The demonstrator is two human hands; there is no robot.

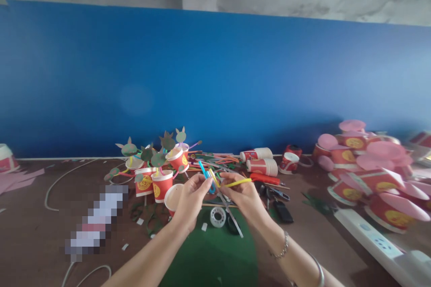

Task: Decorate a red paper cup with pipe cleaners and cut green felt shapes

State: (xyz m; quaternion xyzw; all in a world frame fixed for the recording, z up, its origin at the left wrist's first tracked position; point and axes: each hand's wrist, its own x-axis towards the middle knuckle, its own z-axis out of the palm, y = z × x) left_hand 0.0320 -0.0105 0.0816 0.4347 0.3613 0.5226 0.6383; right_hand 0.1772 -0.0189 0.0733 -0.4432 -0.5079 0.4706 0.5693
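Over the worktop (33, 233), a blue straw (202, 168) is pinched in the left hand (194, 190) and a yellow straw (239, 182) in the right hand (243, 195); whether they are joined cannot be told. At six o'clock, a tape roll (218, 210) is placed. At ten, cutouts (181, 136) are already mounted on red cups (162, 188); at two, stacked cups (261, 167) appear undecorated.

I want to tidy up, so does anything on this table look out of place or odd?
Mostly litter: white scraps lie loose at the front left, and green scraps are strewn below the red cups. Two cup stacks lie on their sides behind the right hand, perhaps on purpose. I see no spill.
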